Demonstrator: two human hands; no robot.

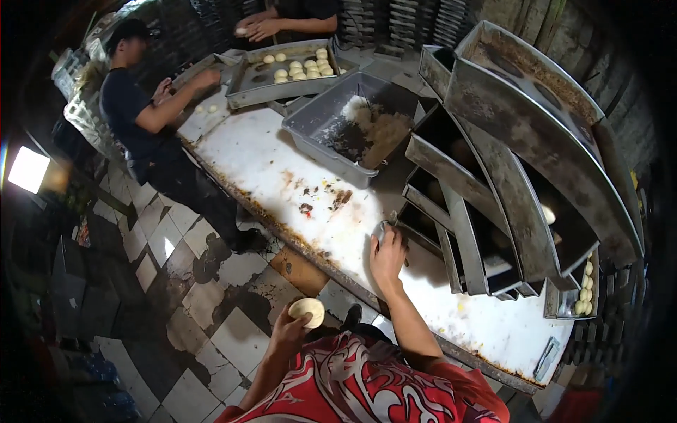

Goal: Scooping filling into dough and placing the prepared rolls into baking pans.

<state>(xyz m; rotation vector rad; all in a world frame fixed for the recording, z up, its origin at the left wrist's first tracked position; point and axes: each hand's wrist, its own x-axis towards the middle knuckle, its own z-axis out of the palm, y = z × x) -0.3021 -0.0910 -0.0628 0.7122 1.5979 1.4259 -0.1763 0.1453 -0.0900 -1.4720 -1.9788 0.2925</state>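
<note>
Held near my body, just off the table's edge, is a flattened round of pale dough (pixel 308 312), with my left hand (pixel 288 330) closed around its left side. My right hand (pixel 388 257) is over the white table (pixel 271 173), its fingers curled at a small greyish object I cannot make out. Dark brown crumbs (pixel 342 199) and a small reddish bit (pixel 305 209) lie on the table beyond that hand. Close to its right stand the stacked metal trays (pixel 458 169).
A grey plastic tub (pixel 331 151) holds whitish and brown crumbly stuff. Behind it, a metal tray (pixel 264 92) carries several dough balls. One person (pixel 134 106) works at the far left; another person's hands (pixel 262 28) show at the back. A metal-and-plastic tool (pixel 546 357) lies at the near right.
</note>
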